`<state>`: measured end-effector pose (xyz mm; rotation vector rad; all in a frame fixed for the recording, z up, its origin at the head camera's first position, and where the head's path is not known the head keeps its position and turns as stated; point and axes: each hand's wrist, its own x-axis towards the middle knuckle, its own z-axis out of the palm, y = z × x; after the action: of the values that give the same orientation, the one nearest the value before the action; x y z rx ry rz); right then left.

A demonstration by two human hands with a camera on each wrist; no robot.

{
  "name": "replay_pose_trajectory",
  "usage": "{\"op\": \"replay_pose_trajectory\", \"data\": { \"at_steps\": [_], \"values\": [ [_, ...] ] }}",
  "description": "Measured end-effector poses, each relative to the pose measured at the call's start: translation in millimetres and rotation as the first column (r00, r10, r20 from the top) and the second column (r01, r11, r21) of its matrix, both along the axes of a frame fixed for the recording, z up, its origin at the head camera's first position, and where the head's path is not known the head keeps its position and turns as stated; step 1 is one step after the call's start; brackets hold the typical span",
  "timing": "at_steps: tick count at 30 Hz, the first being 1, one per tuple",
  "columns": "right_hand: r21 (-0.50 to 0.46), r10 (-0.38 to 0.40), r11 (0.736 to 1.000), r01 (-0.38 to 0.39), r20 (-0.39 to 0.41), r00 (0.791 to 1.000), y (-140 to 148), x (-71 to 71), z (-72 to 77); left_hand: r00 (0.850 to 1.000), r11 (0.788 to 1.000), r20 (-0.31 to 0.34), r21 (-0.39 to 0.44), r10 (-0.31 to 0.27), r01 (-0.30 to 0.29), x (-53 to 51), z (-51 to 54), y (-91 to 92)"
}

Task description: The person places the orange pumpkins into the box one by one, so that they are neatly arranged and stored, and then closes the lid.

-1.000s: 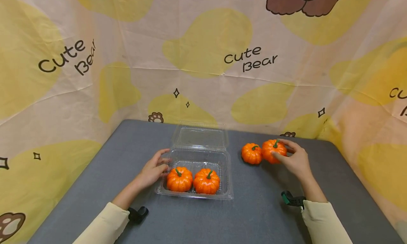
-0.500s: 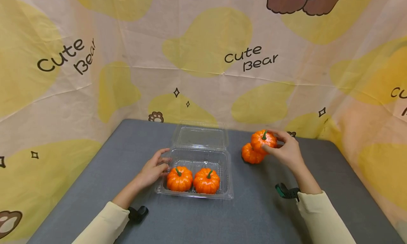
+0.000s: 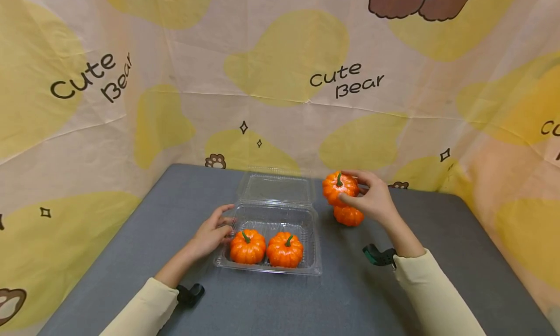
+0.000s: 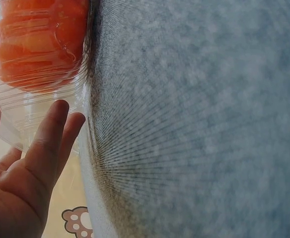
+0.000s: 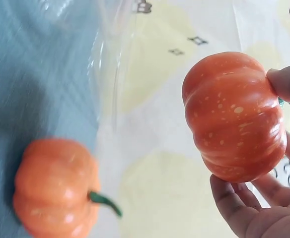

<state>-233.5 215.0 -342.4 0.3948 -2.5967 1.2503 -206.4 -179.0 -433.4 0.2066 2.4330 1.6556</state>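
My right hand (image 3: 372,195) holds an orange toy pumpkin (image 3: 339,187) with a green stem, raised above the table; in the right wrist view thumb and fingers grip the pumpkin (image 5: 234,116) from opposite sides. Below it, partly covered in the head view, another pumpkin (image 3: 348,216) sits on the table. A clear plastic clamshell box (image 3: 310,229) stands with its lid laid back. Its front row holds a left pumpkin (image 3: 247,247) and a right pumpkin (image 3: 285,250). At the box's left side is my left hand (image 3: 211,235), its fairly straight fingers against the outer wall.
The box's clear lid (image 3: 275,187) extends toward the back of the grey table (image 3: 280,302). A printed cloth (image 3: 280,73) hangs behind and along both sides. Dark bands (image 3: 190,294) sit at both wrists.
My right hand has lifted the pumpkin off the table and carried it left, over and past the other loose pumpkin. The left hand and the box have stayed in place.
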Motion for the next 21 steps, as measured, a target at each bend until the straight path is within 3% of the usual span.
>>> {"op": "replay_pose_trajectory", "data": {
  "at_steps": [9, 21],
  "values": [
    [0.017, 0.091, 0.996, -0.091, 0.044, 0.995, -32, -3.3, 7.4, 1.0, 1.0, -0.01, -0.005, 0.0, 0.0, -0.8, -0.6, -0.2],
    [0.06, 0.228, 0.972, -0.227, -0.018, 0.974, -67, -7.9, 10.4, 1.0, 1.0, -0.011, 0.004, -0.012, 0.012, -0.6, -0.9, -0.8]
  ]
}}
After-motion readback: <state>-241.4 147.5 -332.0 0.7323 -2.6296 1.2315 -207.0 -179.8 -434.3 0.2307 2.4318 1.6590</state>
